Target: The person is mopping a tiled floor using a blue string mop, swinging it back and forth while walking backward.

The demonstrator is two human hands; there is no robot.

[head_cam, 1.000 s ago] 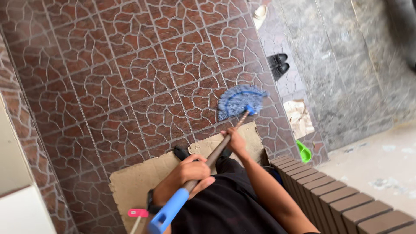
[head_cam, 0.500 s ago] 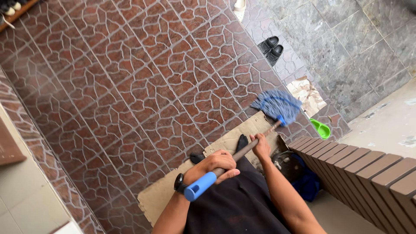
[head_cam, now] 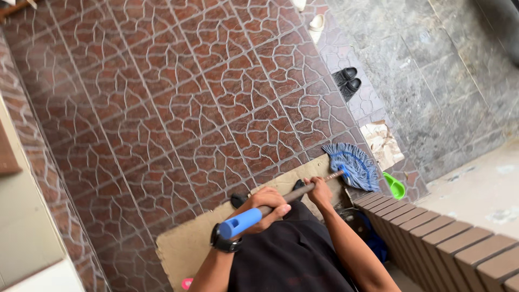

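Near the bottom centre of the view, a mop handle (head_cam: 281, 200) is gripped by both hands. The left hand (head_cam: 263, 208) is closed around the handle just below its blue end grip (head_cam: 239, 223), with the fingers wrapped over the top; a black watch (head_cam: 221, 243) is worn on that wrist. The right hand (head_cam: 319, 193) is closed around the handle further along, closer to the mop head. The handle is held at a low slant, running from the blue grip at lower left up toward the right.

The blue mop head (head_cam: 354, 166) is spread out at the handle's far end, lying at the right edge of a cardboard sheet (head_cam: 186, 243) and on the tiles beside it. The sheet is laid flat on the brown tiled floor (head_cam: 162, 97), and the person's black clothing (head_cam: 289, 254) is seen over it. A green scoop (head_cam: 396, 187) lies just right of the mop head, and a torn pale sheet (head_cam: 381, 141) lies above it. A ribbed brown bench (head_cam: 448, 243) fills the lower right corner. A pair of black shoes (head_cam: 347, 81) is set well apart, by the grey stone paving (head_cam: 432, 81).
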